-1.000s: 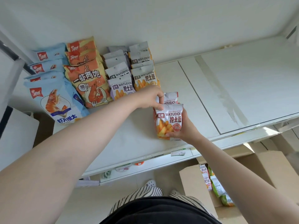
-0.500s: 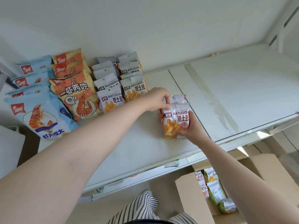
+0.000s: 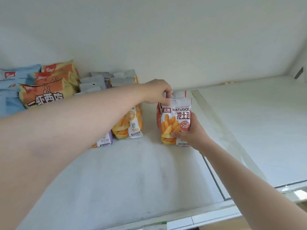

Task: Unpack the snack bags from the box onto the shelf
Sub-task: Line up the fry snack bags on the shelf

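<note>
On the white shelf point(image 3: 132, 180) the red-trimmed WATUDOU fries bag point(image 3: 174, 123) stands upright between the two hands, with a second red-trimmed bag point(image 3: 180, 93) standing directly behind it. The left hand point(image 3: 157, 92) sits at the front bag's 11 o'clock, on its top seal; the right hand point(image 3: 191, 130) is at its 4 o'clock, against the lower right side.

Compared with half a second ago, the view has tipped upward: the cardboard box and the striped clothing at the bottom have dropped out of sight, and the shelf now fills the frame. The bag and both hands keep the same grip and the same arrangement as before.

From left to right: blue shrimp-chip bags point(image 3: 10, 90) at 9 o'clock, orange shrimp-chip bags point(image 3: 48, 90) beside them, then grey-topped bags point(image 3: 99, 80) and a yellow fries bag point(image 3: 131, 123), partly hidden behind the left forearm. The left hand is nearly closed, its fingertips point(image 3: 167, 101) pinching the bag's top edge. The right hand is half curled, thumb point(image 3: 176, 134) pressed on the bag's front and the other fingers wrapped behind, out of sight. To the right, at 3 o'clock, lies a bare shelf panel point(image 3: 257, 130).
</note>
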### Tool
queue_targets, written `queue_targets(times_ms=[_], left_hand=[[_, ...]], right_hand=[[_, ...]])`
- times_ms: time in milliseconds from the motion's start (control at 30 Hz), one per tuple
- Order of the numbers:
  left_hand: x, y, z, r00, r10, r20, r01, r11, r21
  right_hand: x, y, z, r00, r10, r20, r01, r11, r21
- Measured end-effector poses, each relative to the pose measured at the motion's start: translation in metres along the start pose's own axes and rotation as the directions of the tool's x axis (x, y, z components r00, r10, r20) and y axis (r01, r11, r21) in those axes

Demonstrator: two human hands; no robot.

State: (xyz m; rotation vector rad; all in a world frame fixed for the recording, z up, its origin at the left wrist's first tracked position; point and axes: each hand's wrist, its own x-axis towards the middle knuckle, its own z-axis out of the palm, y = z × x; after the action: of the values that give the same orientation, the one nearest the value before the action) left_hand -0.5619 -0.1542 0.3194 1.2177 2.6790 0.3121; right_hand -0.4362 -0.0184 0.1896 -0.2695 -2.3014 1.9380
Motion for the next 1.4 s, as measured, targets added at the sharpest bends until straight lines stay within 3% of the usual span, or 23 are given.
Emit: queue_targets(times_ms=[200, 667, 833, 1033, 1400], left_hand=[[0.049, -0.04, -0.012, 0.997, 0.012, -0.072, 0.003, 0.98, 0.197], [0.11, -0.133, -0.038, 0.968, -0.101, -0.231, 0.16, 0.955, 0.251], [0.116, -0.145, -0.036, 0.956, -0.092, -0.28, 0.166, 0.953, 0.252], [0.115, -0.149, -0.037, 0.953, -0.095, -0.289, 0.171, 0.953, 0.249], [0.111, -0.155, -0.036, 0.947, -0.131, -0.292, 0.199, 0.956, 0.216]], right_hand=[[0.073, 0.009, 0.006, 0.993, -0.115, 0.038, 0.115, 0.993, -0.016], [0.21, 0.013, 0.043, 0.984, -0.167, 0.054, 0.168, 0.986, -0.011], [0.225, 0.014, 0.049, 0.976, -0.211, 0.049, 0.213, 0.976, -0.04], [0.224, 0.015, 0.047, 0.951, -0.307, 0.035, 0.305, 0.912, -0.274], [0.218, 0.012, 0.049, 0.957, -0.266, 0.113, 0.287, 0.925, -0.251]])
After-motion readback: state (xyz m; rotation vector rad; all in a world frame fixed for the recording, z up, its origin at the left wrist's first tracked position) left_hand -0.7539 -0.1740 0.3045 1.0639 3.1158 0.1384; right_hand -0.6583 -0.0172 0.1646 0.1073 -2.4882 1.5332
